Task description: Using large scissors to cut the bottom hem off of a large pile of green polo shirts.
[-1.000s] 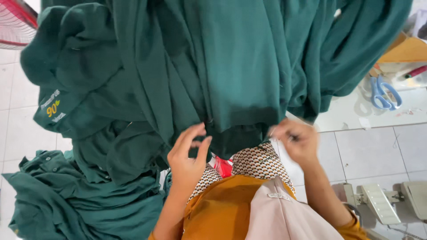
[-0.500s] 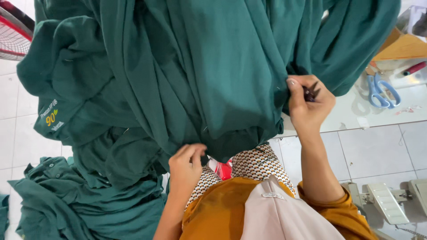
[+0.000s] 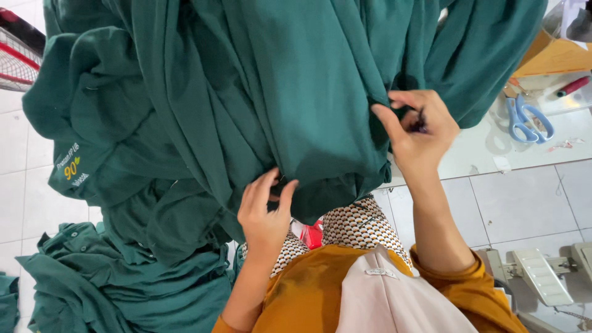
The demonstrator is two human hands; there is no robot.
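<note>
Green cloth is gripped by both hands: left low, right higher.

Your left hand sat at the lower edge of the green cloth, fingers curled and pinching its fold. Your right hand was raised higher at the cloth's right edge, thumb and fingertips pinched together, forearm bent upward in an orange sleeve.

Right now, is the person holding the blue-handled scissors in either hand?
No: the scissors lie untouched on the white table, while the left hand and right hand both grip the green fabric.
</note>
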